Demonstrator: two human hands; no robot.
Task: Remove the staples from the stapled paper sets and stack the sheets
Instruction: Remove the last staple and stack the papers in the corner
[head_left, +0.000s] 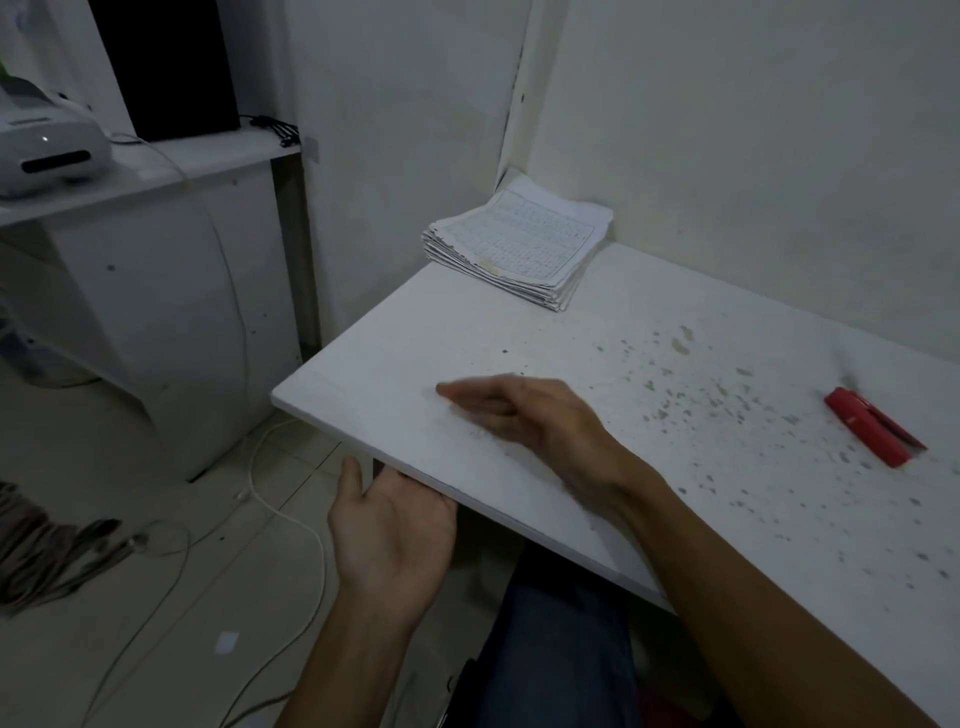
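A white table (675, 332) fills the right half of the view, its top speckled with grey flecks and small bits on the right side. It is pushed into a corner of pale walls (727, 130). To the left stands a white cabinet (171, 291) with a shelf on top; a white device (49, 148) with a dark slot sits on that shelf, and a black box (166, 62) stands behind it. Cables (280, 504) trail down the cabinet and across the tiled floor (156, 623).

The paper stack (519, 241) lies at the far corner of the table, touching the wall, its top sheet printed with a grid of lines and its edges ragged. It is well apart from both hands.

The right hand (524, 413) lies over the table top near the left edge, fingers straight and together, pointing left; it is blurred and holds nothing. The left hand (395, 530) is below the table's front edge, palm up, fingers relaxed and loosely spread, fingertips at the underside of the edge; it holds nothing.

A red staple remover (872, 431) lies on the table at the far right, well away from the hands and the stack.

A small white scrap (227, 643) lies on the floor.
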